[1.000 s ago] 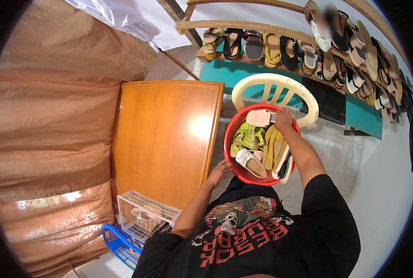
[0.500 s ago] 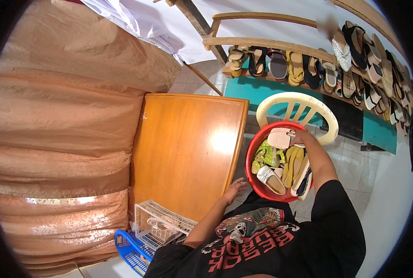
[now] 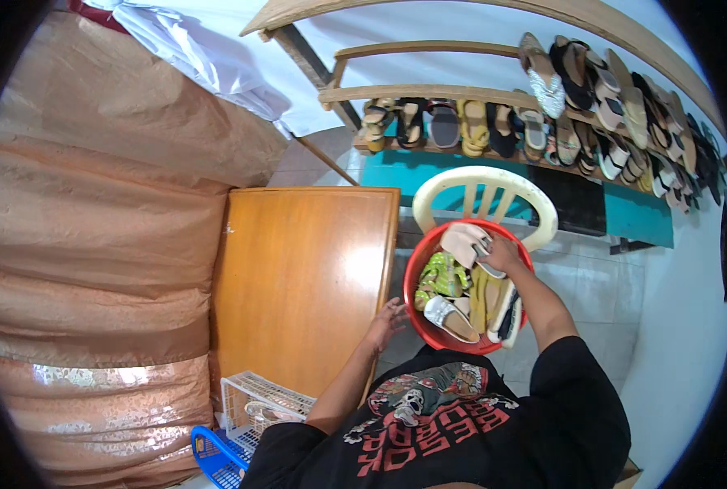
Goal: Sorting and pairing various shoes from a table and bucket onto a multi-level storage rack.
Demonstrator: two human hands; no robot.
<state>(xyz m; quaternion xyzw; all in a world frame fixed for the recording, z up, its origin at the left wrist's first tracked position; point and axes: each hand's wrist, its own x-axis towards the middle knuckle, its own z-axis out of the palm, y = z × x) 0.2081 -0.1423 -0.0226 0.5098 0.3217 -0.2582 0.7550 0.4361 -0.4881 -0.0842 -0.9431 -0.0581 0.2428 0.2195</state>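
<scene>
Pale pink sandal (image 3: 464, 241) sits at the far side of the red basin (image 3: 412, 281), on top of the other footwear; right hand (image 3: 502, 254) is closed on its strap end, grasping it. Basin rests on the white plastic chair (image 3: 484, 186). Also inside the basin: green sandals (image 3: 442, 275), 1 silver flat (image 3: 449, 316), yellow pair (image 3: 479, 295). Left hand (image 3: 386, 320) is just left of the basin, fingers loose, touching the wooden table (image 3: 298, 277) edge, holding nothing. Step looks like picking 1 sandal out; next move likely needs a clean lift clear of the pile. Shoe rack (image 3: 543, 122) beyond the basin.
</scene>
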